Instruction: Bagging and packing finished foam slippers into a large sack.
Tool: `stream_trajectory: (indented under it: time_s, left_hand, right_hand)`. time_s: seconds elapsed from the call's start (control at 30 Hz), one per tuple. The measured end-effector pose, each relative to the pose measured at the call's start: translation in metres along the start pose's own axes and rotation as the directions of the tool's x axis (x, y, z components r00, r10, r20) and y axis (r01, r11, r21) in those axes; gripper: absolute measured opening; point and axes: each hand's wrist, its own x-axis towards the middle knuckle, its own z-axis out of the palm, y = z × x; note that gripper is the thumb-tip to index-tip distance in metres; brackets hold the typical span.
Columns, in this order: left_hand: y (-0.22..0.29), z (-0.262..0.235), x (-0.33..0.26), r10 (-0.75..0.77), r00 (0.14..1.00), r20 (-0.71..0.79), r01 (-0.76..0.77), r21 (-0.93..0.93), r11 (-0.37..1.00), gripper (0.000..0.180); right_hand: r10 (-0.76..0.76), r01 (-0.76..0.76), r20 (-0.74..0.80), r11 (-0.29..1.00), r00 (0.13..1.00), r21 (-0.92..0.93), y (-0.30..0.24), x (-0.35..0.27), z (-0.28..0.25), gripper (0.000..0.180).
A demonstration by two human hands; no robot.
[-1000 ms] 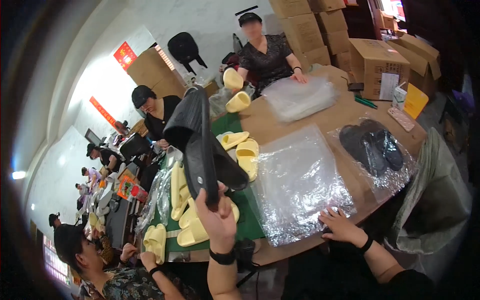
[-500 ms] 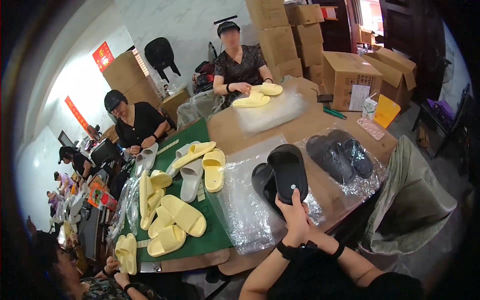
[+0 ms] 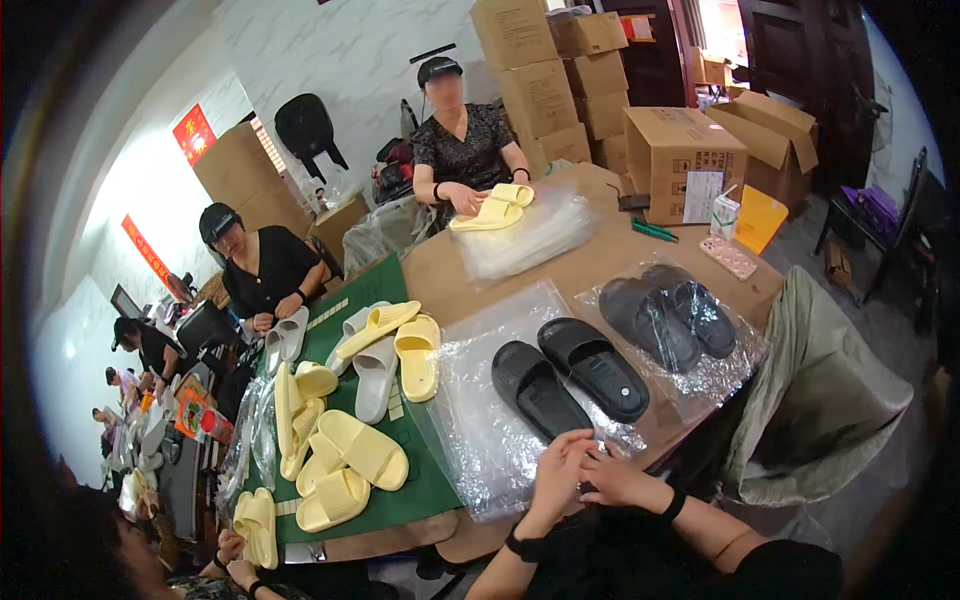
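Left hand [image 3: 560,470] and right hand [image 3: 622,479] meet at the near edge of the brown tabletop [image 3: 605,240], fingers bent and drawn together; whether anything is pinched between them I cannot tell. Just beyond the fingertips lies a pair of black slide sandals [image 3: 597,372], side by side with soles down and heels toward the person (one heel carries a small pale round mark). They rest on a flat clear plastic bag [image 3: 468,400]. To the left, a green mat [image 3: 425,470] bears yellow slides [image 3: 368,450] and light gray slides [image 3: 375,380]. Right of the black pair, dark gray slides [image 3: 650,315] sit inside clear plastic, near a pink phone [image 3: 728,257]. On the far side, a co-worker [image 3: 470,145] touches two yellow slides above a stack of clear bags [image 3: 535,240]. Farther right stands a cardboard box [image 3: 660,165].
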Motion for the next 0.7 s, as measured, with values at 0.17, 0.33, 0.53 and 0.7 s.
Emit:
stream_trajectory:
  time_s: [0.17,0.33,0.53,0.7]
  left_hand:
    - [0.019,-0.075,-0.012,0.232,0.951,-0.203,-0.13,0.42,0.898,0.019]
    - [0.078,-0.098,-0.047,0.417,0.835,-0.36,-0.217,0.481,0.849,0.017]
    - [0.034,-0.119,-0.064,0.441,0.898,-0.007,-0.213,0.869,0.447,0.026]
    - [-0.024,-0.12,-0.04,0.507,0.81,0.293,-0.353,0.935,0.024,0.034]
  right_hand:
    - [-0.028,0.02,0.056,0.989,0.998,0.146,0.013,0.001,-0.026,0.066]
    - [-0.015,-0.025,0.096,0.917,0.995,0.399,0.014,0.004,-0.078,0.066]
    - [0.16,-0.158,-0.012,0.983,0.987,0.093,0.036,0.044,-0.094,0.066]
    - [0.317,-0.327,0.188,0.944,0.93,0.029,0.054,0.088,-0.103,0.065]
